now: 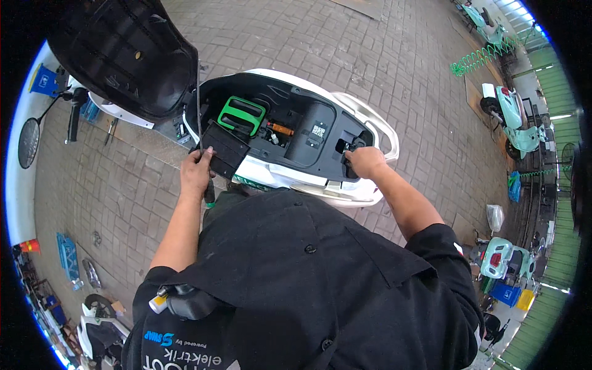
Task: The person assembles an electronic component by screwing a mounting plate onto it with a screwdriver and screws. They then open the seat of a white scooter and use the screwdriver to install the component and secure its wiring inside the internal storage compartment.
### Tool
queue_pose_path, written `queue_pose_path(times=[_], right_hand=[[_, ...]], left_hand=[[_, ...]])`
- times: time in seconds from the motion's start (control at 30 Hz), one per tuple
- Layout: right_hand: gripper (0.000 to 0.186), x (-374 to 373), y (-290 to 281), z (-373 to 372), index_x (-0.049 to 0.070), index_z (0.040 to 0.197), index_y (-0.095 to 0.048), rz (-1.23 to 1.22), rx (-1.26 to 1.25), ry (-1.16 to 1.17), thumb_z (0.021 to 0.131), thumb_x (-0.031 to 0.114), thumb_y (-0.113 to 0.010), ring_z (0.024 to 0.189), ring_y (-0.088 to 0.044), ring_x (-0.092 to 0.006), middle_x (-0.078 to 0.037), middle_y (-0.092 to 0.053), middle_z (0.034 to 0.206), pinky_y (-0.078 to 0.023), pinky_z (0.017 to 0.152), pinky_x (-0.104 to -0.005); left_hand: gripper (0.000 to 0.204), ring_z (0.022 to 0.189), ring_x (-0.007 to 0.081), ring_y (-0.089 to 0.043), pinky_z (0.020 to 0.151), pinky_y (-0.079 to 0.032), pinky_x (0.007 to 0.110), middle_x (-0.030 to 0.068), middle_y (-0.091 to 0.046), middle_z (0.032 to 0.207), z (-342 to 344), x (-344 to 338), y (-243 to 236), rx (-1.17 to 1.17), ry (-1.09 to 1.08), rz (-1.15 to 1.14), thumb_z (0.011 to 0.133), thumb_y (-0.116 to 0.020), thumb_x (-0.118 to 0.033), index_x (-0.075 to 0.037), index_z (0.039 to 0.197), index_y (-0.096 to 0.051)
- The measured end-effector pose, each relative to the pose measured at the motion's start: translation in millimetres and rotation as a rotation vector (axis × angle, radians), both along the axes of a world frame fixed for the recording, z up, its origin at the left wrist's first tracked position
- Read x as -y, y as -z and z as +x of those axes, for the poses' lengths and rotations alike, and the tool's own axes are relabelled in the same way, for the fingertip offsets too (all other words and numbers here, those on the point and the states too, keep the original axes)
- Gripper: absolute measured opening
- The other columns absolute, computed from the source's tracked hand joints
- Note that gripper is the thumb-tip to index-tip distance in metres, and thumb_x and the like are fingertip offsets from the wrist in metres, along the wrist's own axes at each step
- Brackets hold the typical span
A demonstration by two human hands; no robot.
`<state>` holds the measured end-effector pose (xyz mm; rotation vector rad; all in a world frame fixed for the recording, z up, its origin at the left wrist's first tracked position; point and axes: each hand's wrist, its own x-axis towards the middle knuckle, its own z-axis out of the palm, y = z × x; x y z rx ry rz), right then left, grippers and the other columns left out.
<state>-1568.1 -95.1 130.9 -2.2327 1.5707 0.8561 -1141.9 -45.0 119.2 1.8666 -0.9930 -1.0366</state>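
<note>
A white scooter stands crosswise below me with its black seat raised at the left. Its open compartment holds a green-framed handle piece and an orange part. My left hand is closed round a long thin rod tool with a green handle, beside a black rectangular panel at the compartment's front edge, fingertips on that panel. My right hand reaches into the small recess at the rear of the compartment, fingers curled on something dark that I cannot make out, just inside the curved grab rail.
Mint scooters line the green right wall, with a coiled green hose. A mirror and handlebar grip are at the left. Blue parts lie on the paved floor. Another white scooter is at the lower left.
</note>
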Motion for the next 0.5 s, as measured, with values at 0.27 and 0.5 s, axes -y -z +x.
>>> queue_pose_path(times=[0.27,0.5], right_hand=[[0.028,0,6,-3,0.009,0.096,-0.075,-0.034,-0.023,-0.065,0.091,0.023,-0.051,0.088,-0.072,-0.0324,-0.014,-0.073,0.093,-0.059,0.073,-0.0457],[0.026,2,13,-5,0.008,0.099,-0.073,0.007,-0.091,-0.062,0.089,0.020,-0.053,0.087,-0.072,-0.0332,-0.014,-0.073,0.094,-0.059,0.071,-0.0467]], left_hand=[[0.033,0.052,0.0127,-0.054,0.051,-0.046,0.028,0.0044,-0.058,0.064,0,-2,2,0.011,-0.007,-0.005,0.093,-0.066,-0.032,0.001,0.091,-0.071],[0.032,0.052,0.0122,-0.054,0.050,-0.046,0.028,0.0034,-0.057,0.063,-9,0,-10,0.018,-0.003,0.043,0.093,-0.066,-0.030,0.002,0.088,-0.070]])
